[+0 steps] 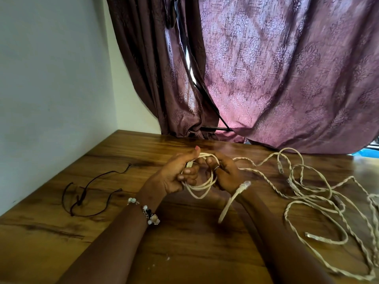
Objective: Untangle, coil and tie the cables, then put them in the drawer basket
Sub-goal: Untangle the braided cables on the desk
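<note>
Left hand (174, 177) and right hand (222, 174) close together, palms facing, both gripping a small coil (202, 182) of cream cable above the table (123, 160). Loose plug end (243, 186) dangling toward 6 o'clock. Tangled cable (320, 193) sprawled at 3 o'clock; dark cord (86, 191) at 9 o'clock.

The table (184, 253) is wood with a dark, streaked grain and a soft sheen. The cables (307, 193) are cream, matt and twisted like rope, with clear plastic plugs (246, 184). The curtain (287, 78) is patterned purple cloth, faintly lustrous. The wall (51, 78) is smooth and matt.
</note>
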A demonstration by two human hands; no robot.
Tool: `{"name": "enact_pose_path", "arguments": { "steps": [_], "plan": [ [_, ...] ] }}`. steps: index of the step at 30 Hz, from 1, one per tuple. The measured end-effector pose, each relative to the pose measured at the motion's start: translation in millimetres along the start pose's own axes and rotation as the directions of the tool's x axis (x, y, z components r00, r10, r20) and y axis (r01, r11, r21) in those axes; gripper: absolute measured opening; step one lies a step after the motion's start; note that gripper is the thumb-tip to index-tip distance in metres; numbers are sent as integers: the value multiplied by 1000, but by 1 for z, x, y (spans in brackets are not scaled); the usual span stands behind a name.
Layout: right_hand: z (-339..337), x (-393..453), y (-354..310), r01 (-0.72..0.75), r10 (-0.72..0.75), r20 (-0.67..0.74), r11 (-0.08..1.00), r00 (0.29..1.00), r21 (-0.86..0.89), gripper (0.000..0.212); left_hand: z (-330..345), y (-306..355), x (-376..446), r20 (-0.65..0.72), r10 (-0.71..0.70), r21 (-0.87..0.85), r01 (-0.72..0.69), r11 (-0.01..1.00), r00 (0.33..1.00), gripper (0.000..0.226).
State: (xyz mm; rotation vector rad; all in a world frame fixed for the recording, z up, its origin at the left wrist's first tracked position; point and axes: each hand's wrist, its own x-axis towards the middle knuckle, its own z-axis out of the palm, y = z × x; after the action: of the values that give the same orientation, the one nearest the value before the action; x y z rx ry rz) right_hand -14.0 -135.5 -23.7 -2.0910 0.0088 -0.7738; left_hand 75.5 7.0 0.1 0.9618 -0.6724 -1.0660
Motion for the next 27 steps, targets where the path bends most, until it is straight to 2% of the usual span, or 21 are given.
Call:
{"name": "enact_pose_path", "arguments": {
  "steps": [2,4,9,11,12,15,17,19,20,22,24,27],
  "plan": [
    [1,0,5,58,-68,-45,980,997,-190,22,2,-4,2,-82,48,107,-39,994,996,32],
    [1,1,6,76,-97,-59,954,993,-291,19,3,-6,3,-111,36,128,-22,992,993,31],
    [7,1,-3,55,-72,-66,973,995,-225,14,3,-3,4,-95,-80,79,87,993,992,40],
    [6,-1,-7,51,-57,-39,991,998,-125,4,1,-2,6,-133,-99,34,104,994,986,42],
    [5,-2,-9,34,-35,-26,998,999,-54,13,0,-1,8,-160,-92,-1,93,996,983,43],
    [-2,-5,-12,-63,61,19,978,998,199,58,-3,3,12,-245,-67,-155,29,987,967,46],
    [-5,-6,-16,-120,98,90,953,991,279,68,-6,6,13,-299,-50,-252,-28,967,953,47],
    [-8,-7,-15,-163,129,140,950,982,268,71,-13,12,12,-366,-21,-305,-98,947,930,47],
    [-11,-8,-14,-200,160,158,937,974,285,65,-19,15,11,-405,-7,-315,-132,940,914,47],
    [-14,-8,-15,-286,245,164,905,955,314,36,-31,19,10,-475,5,-348,-193,918,880,46],
    [-19,-7,-11,-227,206,136,960,969,164,15,-41,22,7,-528,25,-396,-272,877,849,44],
    [-24,-8,-10,-128,131,239,991,962,-28,20,-51,25,5,-585,56,-442,-376,814,809,42]
  ]
}}
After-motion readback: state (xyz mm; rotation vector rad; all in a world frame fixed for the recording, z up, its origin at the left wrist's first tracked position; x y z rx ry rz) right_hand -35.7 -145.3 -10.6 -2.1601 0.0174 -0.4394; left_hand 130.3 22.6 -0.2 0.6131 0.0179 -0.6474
